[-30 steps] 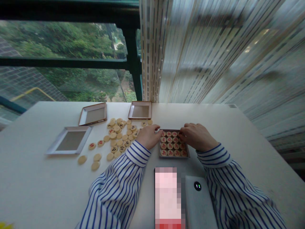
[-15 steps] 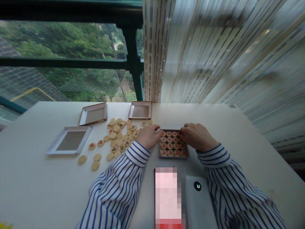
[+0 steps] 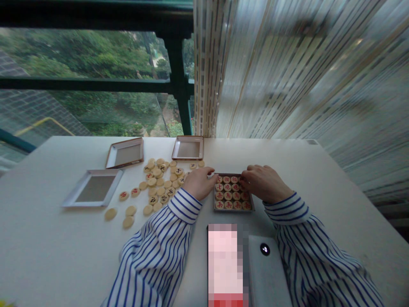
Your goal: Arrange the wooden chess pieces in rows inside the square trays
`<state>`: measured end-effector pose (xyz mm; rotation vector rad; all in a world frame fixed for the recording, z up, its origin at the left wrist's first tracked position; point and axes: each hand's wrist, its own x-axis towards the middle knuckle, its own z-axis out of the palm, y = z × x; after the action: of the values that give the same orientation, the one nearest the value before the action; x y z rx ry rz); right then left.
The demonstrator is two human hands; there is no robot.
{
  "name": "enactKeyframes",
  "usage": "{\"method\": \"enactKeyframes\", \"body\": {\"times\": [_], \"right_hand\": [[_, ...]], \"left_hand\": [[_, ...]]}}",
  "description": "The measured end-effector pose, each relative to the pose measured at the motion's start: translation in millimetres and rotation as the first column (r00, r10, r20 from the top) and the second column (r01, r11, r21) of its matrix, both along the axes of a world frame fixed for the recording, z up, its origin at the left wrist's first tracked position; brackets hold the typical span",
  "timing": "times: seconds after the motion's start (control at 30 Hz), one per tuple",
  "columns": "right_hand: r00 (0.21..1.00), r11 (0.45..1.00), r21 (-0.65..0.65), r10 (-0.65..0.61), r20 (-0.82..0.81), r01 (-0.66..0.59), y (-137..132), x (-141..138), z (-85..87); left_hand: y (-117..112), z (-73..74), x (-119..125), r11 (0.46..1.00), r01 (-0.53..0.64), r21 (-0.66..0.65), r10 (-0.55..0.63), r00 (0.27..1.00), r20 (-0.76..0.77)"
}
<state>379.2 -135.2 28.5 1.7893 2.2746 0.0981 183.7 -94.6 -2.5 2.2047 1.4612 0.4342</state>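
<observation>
A shallow square box (image 3: 234, 210) on the table holds rows of round wooden xiangqi pieces (image 3: 228, 196) with red characters. My left hand (image 3: 201, 183) is at the box's upper left, its thumb against the rim and its fingers curled. My right hand (image 3: 267, 183) lies over the upper right corner, fingers bent and closed. It covers a few pieces there, and its fingertips are hidden, so what they pinch cannot be made out. Left of my left hand, loose xiangqi pieces (image 3: 159, 182) are spread in a pile, some black-marked, some red-marked, some blank side up.
A brown-edged box lid (image 3: 110, 160) and another (image 3: 174, 149) lie open side up at the back. A white tray (image 3: 111, 185) is at left. In front are a phone (image 3: 223, 260) with a blurred screen and a white power bank (image 3: 266, 273). Curtain (image 3: 255, 76) and window stand behind.
Both hands and the box stay in place. The lit digits on the power bank's display look different.
</observation>
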Motion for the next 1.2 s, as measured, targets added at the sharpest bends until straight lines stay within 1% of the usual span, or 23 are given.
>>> {"method": "enactKeyframes", "body": {"times": [0.2,0.43,0.6,0.77,1.0,1.2], "right_hand": [[1.0,1.0,0.003,-0.003,0.003,0.003,0,0,1.2],[1.0,1.0,0.002,0.001,0.001,-0.001,-1,-1,4.8],[0.999,1.0,-0.006,0.002,-0.042,-0.002,-2,7,9.4],[0.998,0.999,-0.034,-0.023,-0.064,0.021,-1,14,13.4],[0.998,1.0,-0.023,-0.005,-0.055,0.004,-2,18,11.9],[0.998,0.999,-0.047,-0.022,-0.052,0.019,-2,18,12.7]], "left_hand": [[0,-0.6,0,1.0,0.003,0.009,-0.003,1.0,-0.002],[-1,2.3,0,1.0,0.008,0.014,-0.008,1.0,-0.001],[-1,2.2,0,1.0,0.0,0.016,0.0,1.0,0.005],[0,2.1,0,1.0,0.005,0.005,-0.005,1.0,-0.002],[0,1.8,-1,1.0,0.012,0.013,-0.012,1.0,0.001],[0,0.2,-1,1.0,0.016,0.027,-0.016,1.0,0.01]]}}
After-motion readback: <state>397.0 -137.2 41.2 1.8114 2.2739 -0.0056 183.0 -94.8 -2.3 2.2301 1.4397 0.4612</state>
